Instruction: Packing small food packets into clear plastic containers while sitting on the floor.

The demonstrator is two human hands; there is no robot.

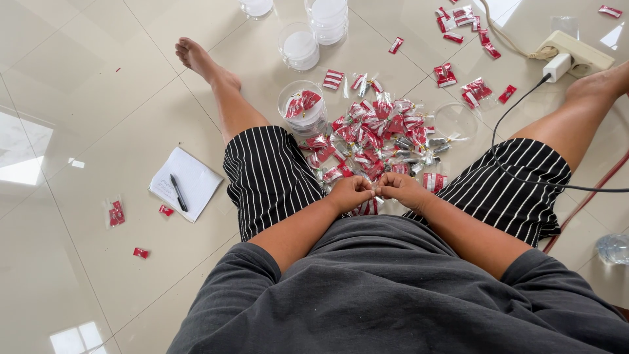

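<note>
At frame centre, the left hand and right hand, fingers curled shut, pinch one small red packet; its long axis cannot be told.

Red-and-white sachets, black-and-white striped shorts, dark grey shirt.

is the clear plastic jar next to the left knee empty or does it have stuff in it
Partly filled. The clear round plastic jar stands upright with its mouth open, and a few red and white sachets show inside it, near the top.
</note>
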